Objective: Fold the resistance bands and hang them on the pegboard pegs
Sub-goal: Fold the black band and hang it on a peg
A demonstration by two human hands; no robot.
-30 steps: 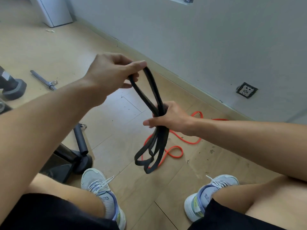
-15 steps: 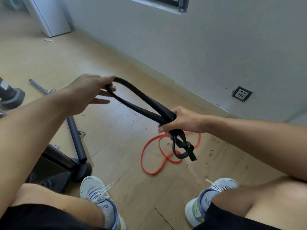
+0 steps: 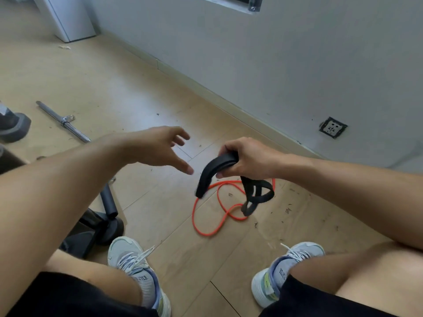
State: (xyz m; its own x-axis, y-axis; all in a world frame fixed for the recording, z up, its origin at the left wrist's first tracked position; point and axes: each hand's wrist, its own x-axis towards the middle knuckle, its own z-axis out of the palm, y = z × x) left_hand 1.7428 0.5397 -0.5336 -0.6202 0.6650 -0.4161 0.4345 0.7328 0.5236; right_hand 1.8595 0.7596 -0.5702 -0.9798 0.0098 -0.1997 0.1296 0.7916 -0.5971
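Observation:
A black resistance band (image 3: 211, 172), folded into several loops, is gripped at its middle by my right hand (image 3: 247, 157). One bundle of loops droops to the left of the fist and another hangs below it on the right. My left hand (image 3: 160, 148) hovers just left of the band with its fingers spread, holding nothing. An orange resistance band (image 3: 212, 221) lies in loose curls on the wooden floor under the black one. A dark framed panel (image 3: 238, 2) on the wall shows at the top edge; I cannot tell if it is the pegboard.
A grey wall with a socket (image 3: 333, 128) runs diagonally on the right. A metal bar (image 3: 63, 121) lies on the floor at left, near a dark weight (image 3: 12, 125) and a black machine base with a roller (image 3: 109, 202). My shoes (image 3: 137, 271) stand below.
My left hand has let go of the black band's loop and opened. The released loop has dropped beside my right fist, which has risen slightly.

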